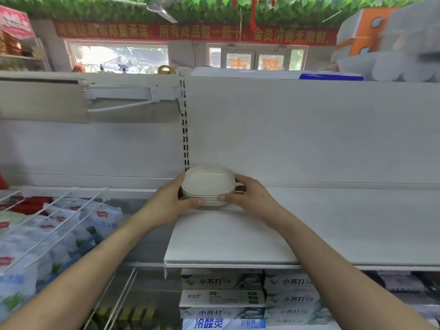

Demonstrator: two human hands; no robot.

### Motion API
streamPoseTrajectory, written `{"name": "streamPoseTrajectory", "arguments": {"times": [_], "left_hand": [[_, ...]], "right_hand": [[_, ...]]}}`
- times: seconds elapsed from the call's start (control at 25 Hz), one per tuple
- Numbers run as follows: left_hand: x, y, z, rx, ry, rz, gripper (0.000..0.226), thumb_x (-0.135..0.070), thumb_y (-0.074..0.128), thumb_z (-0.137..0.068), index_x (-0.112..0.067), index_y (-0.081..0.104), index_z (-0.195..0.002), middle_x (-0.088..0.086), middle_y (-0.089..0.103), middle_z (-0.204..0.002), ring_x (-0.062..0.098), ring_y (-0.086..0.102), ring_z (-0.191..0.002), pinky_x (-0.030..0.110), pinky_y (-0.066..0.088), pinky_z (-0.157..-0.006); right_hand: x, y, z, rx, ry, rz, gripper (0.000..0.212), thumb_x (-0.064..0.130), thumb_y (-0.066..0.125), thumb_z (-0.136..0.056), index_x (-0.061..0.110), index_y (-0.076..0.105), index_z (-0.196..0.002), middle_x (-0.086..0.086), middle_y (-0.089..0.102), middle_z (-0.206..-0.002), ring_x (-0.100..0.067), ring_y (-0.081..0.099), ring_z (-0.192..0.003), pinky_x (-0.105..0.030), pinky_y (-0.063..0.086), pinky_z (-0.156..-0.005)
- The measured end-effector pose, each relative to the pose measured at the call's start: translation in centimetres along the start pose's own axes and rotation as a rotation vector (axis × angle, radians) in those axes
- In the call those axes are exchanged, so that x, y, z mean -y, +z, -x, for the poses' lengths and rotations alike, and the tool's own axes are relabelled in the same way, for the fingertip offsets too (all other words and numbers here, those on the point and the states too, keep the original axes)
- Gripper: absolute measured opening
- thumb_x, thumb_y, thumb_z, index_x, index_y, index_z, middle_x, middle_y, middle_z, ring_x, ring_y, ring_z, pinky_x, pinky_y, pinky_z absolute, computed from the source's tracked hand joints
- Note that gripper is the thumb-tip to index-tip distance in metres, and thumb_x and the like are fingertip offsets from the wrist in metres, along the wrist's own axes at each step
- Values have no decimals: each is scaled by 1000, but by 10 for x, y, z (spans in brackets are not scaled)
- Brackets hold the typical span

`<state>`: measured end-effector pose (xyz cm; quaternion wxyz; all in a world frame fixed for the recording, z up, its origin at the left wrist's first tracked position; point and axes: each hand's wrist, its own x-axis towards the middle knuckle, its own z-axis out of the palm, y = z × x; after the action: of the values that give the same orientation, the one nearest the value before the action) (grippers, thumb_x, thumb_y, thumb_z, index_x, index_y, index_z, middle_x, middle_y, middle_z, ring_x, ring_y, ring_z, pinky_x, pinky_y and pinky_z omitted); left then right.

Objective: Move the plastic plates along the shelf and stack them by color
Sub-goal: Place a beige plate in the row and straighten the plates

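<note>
A stack of several cream-white plastic plates (208, 183), turned upside down, sits at the back left of the white shelf (321, 225), close to the perforated upright. My left hand (170, 201) grips the stack's left side, thumb along its front edge. My right hand (247, 196) grips the right side the same way. Something dark shows just behind my right fingers at the stack's right edge; I cannot tell what it is.
The shelf board stretches bare to the right. A wire-divided shelf of bagged goods (59, 229) lies lower left. Toothpaste boxes (222, 296) fill the shelf below. The slotted upright (185, 120) and white back panel stand behind the stack.
</note>
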<state>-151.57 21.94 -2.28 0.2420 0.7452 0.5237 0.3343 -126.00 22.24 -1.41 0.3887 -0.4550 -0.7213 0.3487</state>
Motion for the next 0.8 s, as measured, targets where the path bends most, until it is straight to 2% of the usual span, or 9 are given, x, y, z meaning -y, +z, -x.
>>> {"name": "streamPoseTrajectory", "arguments": {"times": [0.12,0.2,0.28,0.4,0.64,0.8], "left_hand": [[-42,19,-14,19,105,44,78,-51,82,-80,-52,40,-146,-29,64,-127,-7,60,-118,29,50,-105],[-72,45,-21,46,178,83,78,-59,80,-79,-53,39,-145,-26,64,-130,-2,60,-121,34,50,-105],[-99,82,-28,85,249,108,78,-66,76,-77,-52,38,-145,-21,63,-132,3,60,-123,40,51,-105],[-154,153,-39,204,356,163,77,-66,75,-78,-54,37,-144,-22,61,-133,3,59,-124,43,51,-104],[-290,312,-16,463,574,285,73,-57,82,-78,-49,43,-140,-25,63,-127,-1,60,-118,38,52,-102],[-383,414,43,667,752,361,77,-54,84,-77,-50,42,-142,-27,61,-128,-7,57,-117,28,51,-97]], "right_hand": [[-5,-36,24,-117,-7,-16,64,42,87,-77,41,60,-136,13,68,-128,-4,69,-111,-38,56,-100],[-12,-65,52,-199,-8,4,69,44,88,-76,44,57,-138,13,64,-133,-3,66,-115,-35,56,-101],[-22,-98,87,-287,-1,45,75,44,88,-76,44,54,-142,13,61,-137,-2,64,-119,-33,55,-102],[-38,-152,157,-463,49,106,82,41,90,-75,41,51,-147,13,59,-138,-1,62,-120,-31,53,-104],[-55,-250,335,-808,238,297,74,39,89,-75,47,53,-139,23,58,-131,1,58,-122,-29,51,-102],[-52,-276,479,-1071,381,355,82,40,89,-76,49,46,-146,21,53,-138,2,56,-125,-32,49,-108]]}}
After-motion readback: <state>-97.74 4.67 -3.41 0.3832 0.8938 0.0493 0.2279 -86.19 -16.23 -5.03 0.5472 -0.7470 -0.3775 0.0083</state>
